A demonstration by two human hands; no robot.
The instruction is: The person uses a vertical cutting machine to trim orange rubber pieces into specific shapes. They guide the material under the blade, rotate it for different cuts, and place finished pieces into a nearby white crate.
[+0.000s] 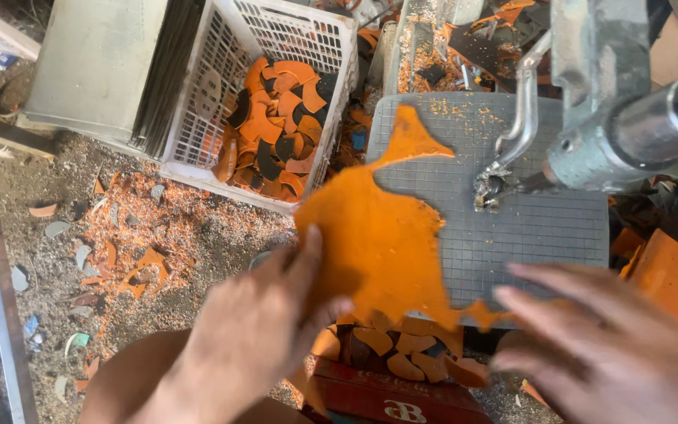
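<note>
Two bare hands, nearest the camera. Left hand (256, 330): thumb and fingers pinched on the lower left edge of an orange sheet (378, 235), holding it. Right hand (598, 345): fingers spread wide and blurred, beside the sheet's lower right tip; whether it touches the sheet cannot be told.

Red box (386, 396), just below the hands, heaped with curved orange and brown cut pieces (398, 345).

Orange sheet: ragged outline, lying partly over the grey gridded cutting pad (527, 228), its left part overhanging the pad's edge, its upper point reaching toward the pad's far side.

Metal press head (614, 133) with a bent lever, over the pad's right half.

Orange block (668, 275), right of the pad.

Floor (119, 235), left: dirt strewn with orange scraps.

White slotted crate (276, 47), farther back, part-filled with orange and black curved pieces (276, 126).

Grey metal cabinet (96, 63), left of the crate.
</note>
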